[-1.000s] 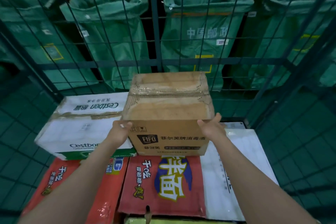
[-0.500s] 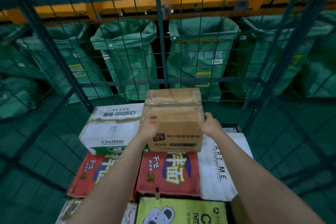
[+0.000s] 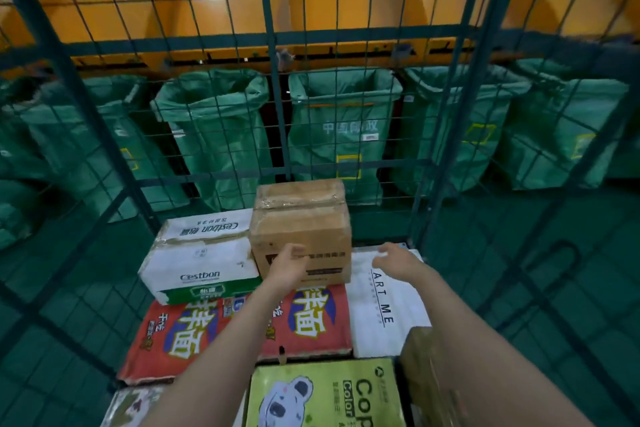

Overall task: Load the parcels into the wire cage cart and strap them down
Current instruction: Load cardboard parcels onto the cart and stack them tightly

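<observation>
Standing in a green wire cage cart (image 3: 273,97), taped brown carton (image 3: 301,218) against Cestbon box (image 3: 204,253), left hand (image 3: 287,267) loose-fingered before it, right hand (image 3: 394,258) spread empty over ART ME parcel (image 3: 381,315).

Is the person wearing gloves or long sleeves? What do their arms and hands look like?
No gloves. The left hand and the right hand are both bare, and no rings show, though the picture is a bit blurry. The left forearm and the right forearm are bare too. No sleeve, watch or bracelet is in view down to the picture's bottom edge.
</observation>
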The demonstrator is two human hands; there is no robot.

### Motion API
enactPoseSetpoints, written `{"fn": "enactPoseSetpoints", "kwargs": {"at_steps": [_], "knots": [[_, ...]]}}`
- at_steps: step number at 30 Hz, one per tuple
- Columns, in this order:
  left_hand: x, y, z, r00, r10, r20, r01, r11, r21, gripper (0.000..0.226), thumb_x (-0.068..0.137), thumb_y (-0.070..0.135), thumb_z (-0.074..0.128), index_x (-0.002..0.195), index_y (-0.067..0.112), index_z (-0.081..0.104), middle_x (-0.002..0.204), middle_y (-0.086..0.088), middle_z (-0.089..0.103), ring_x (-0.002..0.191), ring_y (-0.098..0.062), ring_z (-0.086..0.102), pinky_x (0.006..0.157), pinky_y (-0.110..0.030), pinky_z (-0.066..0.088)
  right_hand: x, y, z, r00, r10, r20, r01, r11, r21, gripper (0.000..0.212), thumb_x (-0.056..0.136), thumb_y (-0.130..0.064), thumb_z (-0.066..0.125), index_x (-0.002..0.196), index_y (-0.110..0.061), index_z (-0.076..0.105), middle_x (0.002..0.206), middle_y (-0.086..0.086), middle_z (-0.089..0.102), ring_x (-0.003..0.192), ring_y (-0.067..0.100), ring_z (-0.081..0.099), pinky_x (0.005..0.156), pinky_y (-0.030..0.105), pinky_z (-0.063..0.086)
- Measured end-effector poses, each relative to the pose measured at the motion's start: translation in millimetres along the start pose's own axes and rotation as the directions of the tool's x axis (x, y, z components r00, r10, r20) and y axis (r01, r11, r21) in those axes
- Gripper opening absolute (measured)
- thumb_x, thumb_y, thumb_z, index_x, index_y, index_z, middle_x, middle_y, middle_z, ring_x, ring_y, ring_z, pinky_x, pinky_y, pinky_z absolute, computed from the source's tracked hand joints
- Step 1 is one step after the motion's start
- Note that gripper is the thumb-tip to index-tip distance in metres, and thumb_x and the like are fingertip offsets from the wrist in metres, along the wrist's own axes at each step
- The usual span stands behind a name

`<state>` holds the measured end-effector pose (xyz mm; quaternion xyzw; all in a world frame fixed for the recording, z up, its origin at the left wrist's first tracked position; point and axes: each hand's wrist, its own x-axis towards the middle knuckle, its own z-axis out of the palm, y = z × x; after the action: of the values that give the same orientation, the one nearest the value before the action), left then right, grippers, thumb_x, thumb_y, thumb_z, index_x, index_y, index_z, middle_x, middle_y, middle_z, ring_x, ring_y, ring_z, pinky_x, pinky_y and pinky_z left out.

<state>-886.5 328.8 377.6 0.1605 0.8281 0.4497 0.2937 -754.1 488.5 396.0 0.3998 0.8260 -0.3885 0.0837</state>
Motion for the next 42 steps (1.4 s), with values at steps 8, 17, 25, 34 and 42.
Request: {"fn": "enactPoseSetpoints", "kwargs": {"at_steps": [8, 17, 25, 34, 42], "knots": [[-24.8, -8.1, 1.0, 0.983, 0.070, 0.169, -0.071, 0.997, 0.000, 0.013, 0.096, 0.013, 0.049, 0.109, 0.015, 0.052, 0.118, -0.003, 0.049, 0.117, -0.029, 0.052, 0.090, -0.036, 0.045, -72.1, 32.7, 20.8, 0.985, 0.121, -0.126, -0.116, 0.992, 0.047, 0.050, 0.099, -0.024, 0.043, 0.144, -0.007, 0.032, 0.149, 0.010, 0.034, 0.134, 0.025, 0.036, 0.099, 0.023, 0.033], [-76.8, 1.9, 26.2, 0.910, 0.151, 0.385, -0.155, 0.988, -0.020, 0.014, 0.094, 0.008, 0.047, 0.107, 0.012, 0.052, 0.096, -0.009, 0.057, 0.069, -0.023, 0.052, 0.067, -0.034, 0.038, -150.5, 48.4, 52.3, 0.926, 0.258, -0.275, -0.220, 0.962, 0.164, 0.052, 0.095, -0.025, 0.046, 0.144, -0.010, 0.035, 0.149, 0.009, 0.035, 0.131, 0.026, 0.040, 0.101, 0.029, 0.036], [-140.6, 9.8, 65.6, 0.790, 0.218, 0.573, -0.304, 0.951, 0.058, 0.021, 0.093, 0.013, 0.050, 0.112, 0.018, 0.054, 0.090, 0.000, 0.059, 0.071, -0.010, 0.054, 0.057, -0.025, 0.035, -229.0, 77.6, 77.3, 0.830, 0.414, -0.373, -0.316, 0.901, 0.297, 0.045, 0.096, -0.033, 0.047, 0.136, -0.012, 0.044, 0.139, 0.005, 0.046, 0.124, 0.024, 0.046, 0.089, 0.025, 0.036], [-220.2, -1.2, 125.8, 0.641, 0.270, 0.718, -0.463, 0.883, 0.081, 0.018, 0.092, 0.014, 0.051, 0.107, 0.019, 0.060, 0.121, -0.005, 0.061, 0.108, -0.024, 0.058, 0.089, -0.033, 0.047, -323.9, 128.2, 93.3, 0.705, 0.591, -0.392, -0.455, 0.801, 0.389, 0.048, 0.095, -0.026, 0.047, 0.138, -0.004, 0.042, 0.144, 0.010, 0.043, 0.132, 0.024, 0.040, 0.104, 0.026, 0.032], [-362.7, -32.3, 200.6, 0.420, 0.154, 0.894, -0.465, 0.883, 0.067, 0.021, 0.094, 0.009, 0.043, 0.108, 0.019, 0.055, 0.080, 0.005, 0.057, 0.067, -0.009, 0.052, 0.055, -0.020, 0.034, -453.2, 203.4, 140.1, 0.537, 0.758, -0.369, -0.604, 0.651, 0.459, 0.036, 0.096, -0.018, 0.041, 0.125, 0.002, 0.052, 0.135, 0.019, 0.050, 0.123, 0.030, 0.048, 0.093, 0.029, 0.038]]}}
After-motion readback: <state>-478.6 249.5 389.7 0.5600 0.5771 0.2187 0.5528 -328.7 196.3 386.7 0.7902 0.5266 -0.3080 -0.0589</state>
